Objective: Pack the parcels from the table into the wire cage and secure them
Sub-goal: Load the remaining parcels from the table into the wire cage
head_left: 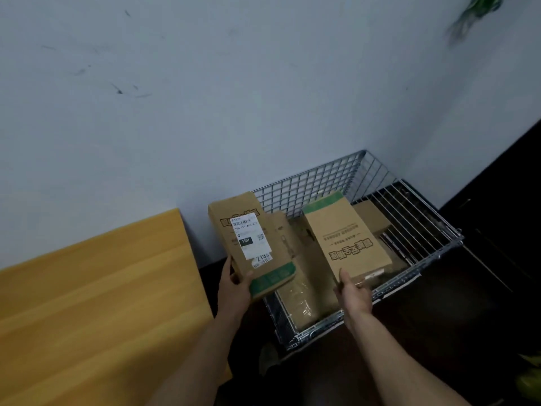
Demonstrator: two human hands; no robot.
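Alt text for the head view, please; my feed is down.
Left hand holds a labelled parcel and right hand a second parcel at the wire cage, which contains more boxes. A yellow table stands beside it.

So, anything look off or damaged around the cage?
Nothing spilled or crushed. The label on the left parcel, held by the left hand, looks ragged along its lower edge. It and the right parcel, in the right hand, hang tilted over the cage, not laid in.
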